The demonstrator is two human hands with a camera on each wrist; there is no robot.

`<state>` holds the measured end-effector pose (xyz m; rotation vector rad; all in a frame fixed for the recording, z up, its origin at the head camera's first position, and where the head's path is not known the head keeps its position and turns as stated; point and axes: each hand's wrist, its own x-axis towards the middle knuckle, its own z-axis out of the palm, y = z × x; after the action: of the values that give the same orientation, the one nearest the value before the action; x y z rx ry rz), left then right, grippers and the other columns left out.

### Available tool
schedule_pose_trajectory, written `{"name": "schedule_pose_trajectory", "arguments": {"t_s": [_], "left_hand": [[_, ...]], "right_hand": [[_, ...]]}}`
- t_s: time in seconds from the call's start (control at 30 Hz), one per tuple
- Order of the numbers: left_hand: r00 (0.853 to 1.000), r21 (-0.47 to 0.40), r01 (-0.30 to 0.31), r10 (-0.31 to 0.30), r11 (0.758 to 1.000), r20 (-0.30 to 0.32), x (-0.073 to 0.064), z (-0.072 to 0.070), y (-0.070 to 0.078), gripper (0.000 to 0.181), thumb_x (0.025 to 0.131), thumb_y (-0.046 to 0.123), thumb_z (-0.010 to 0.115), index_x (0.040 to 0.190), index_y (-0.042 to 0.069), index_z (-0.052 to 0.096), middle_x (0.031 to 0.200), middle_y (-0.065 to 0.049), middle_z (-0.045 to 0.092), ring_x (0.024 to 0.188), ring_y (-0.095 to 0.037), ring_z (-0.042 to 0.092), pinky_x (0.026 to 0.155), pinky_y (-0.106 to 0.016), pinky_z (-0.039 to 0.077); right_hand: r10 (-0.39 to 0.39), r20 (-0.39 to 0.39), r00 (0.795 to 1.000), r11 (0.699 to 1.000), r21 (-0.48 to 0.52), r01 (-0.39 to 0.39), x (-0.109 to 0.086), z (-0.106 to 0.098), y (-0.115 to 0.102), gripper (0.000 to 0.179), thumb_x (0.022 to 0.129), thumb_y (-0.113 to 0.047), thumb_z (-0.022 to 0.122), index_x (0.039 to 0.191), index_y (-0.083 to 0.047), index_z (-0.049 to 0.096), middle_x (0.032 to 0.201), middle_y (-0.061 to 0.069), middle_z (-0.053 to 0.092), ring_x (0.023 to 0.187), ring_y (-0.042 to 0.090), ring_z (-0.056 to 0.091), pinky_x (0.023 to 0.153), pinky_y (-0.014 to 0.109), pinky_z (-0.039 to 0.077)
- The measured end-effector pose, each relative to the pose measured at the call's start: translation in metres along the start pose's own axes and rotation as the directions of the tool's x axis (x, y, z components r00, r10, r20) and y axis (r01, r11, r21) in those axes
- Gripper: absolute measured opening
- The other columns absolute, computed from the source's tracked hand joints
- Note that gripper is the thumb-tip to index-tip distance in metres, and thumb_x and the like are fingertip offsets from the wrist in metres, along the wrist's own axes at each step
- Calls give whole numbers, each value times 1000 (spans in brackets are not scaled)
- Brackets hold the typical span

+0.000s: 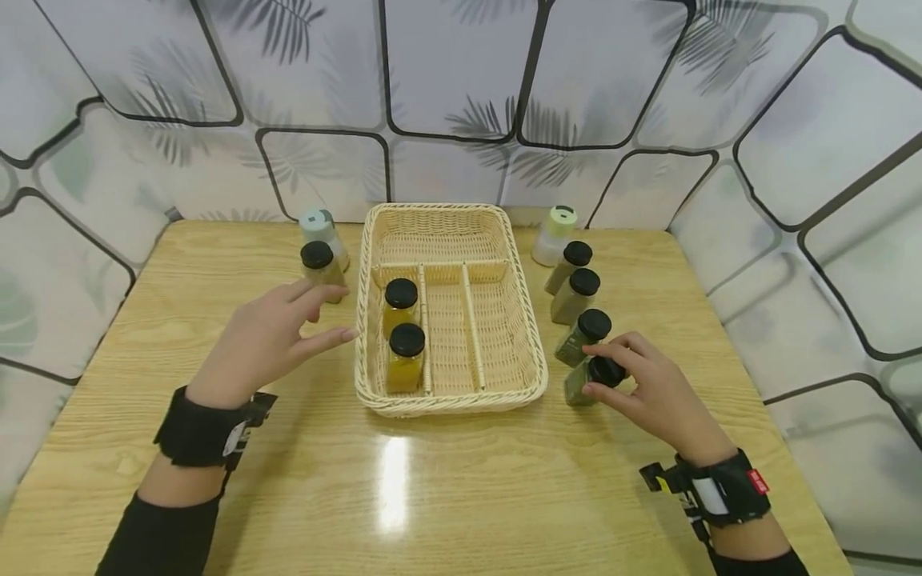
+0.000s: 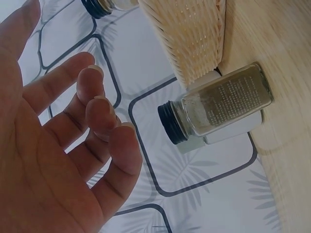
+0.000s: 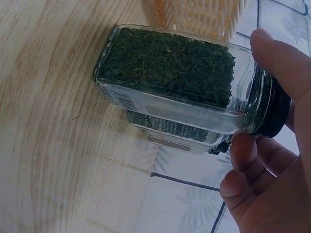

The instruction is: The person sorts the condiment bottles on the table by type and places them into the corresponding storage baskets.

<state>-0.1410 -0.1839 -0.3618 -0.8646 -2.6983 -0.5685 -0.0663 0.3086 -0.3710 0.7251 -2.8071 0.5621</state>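
Observation:
My right hand (image 1: 644, 388) pinches the black-lidded neck of a glass spice jar (image 3: 165, 68) filled with dried green flakes, to the right of the wicker basket (image 1: 451, 406). A second jar of green herbs (image 1: 574, 344) stands just behind it. On the other side, my left hand (image 1: 262, 340) hovers with fingers spread loosely and holds nothing. Beyond its fingertips stands a spice jar (image 2: 223, 102) with brownish-grey powder and a black lid. Inside the basket's left front compartment are two jars with yellow contents, the front jar (image 1: 406, 364) and the rear jar (image 1: 400, 304).
Farther back on the right stand two more black-lidded jars, the nearer jar (image 1: 574, 300) and the farther jar (image 1: 569, 268), plus a green-capped container (image 1: 553, 240). A pale-capped container (image 1: 320, 232) is at back left. A patterned backdrop (image 1: 454, 72) rises behind the wooden table (image 1: 504, 496).

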Motion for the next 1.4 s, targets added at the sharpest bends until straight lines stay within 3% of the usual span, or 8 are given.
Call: {"name": "schedule_pose_trajectory", "arguments": {"t_s": [0.17, 0.47, 1.4], "left_hand": [[1000, 5, 2, -2, 1000, 3, -5, 1, -1, 53, 87, 57, 58, 128, 22, 56, 83, 6, 50, 67, -11, 44, 52, -31, 38], [1000, 8, 17, -17, 1000, 12, -8, 2, -4, 54, 87, 57, 58, 130, 24, 55, 80, 6, 47, 63, -12, 42, 49, -30, 37], [998, -2, 45, -45, 999, 34, -16, 4, -5, 56, 88, 57, 56, 132, 22, 53, 81, 5, 48, 63, -13, 43, 50, -30, 37]], "right_hand": [[-13, -13, 1000, 1000, -17, 13, 1, 1, -1, 52, 76, -37, 79, 122, -19, 62, 106, -7, 51, 84, 5, 48, 56, 29, 43], [-15, -40, 999, 999, -42, 13, 5, 1, -3, 43, 76, -38, 78, 112, -19, 65, 104, -8, 54, 73, 6, 45, 50, 27, 39], [-82, -88, 993, 996, -49, 78, 20, -18, -21, 39, 73, -31, 79, 108, -21, 65, 95, -8, 53, 70, 7, 39, 53, 28, 37]]}}
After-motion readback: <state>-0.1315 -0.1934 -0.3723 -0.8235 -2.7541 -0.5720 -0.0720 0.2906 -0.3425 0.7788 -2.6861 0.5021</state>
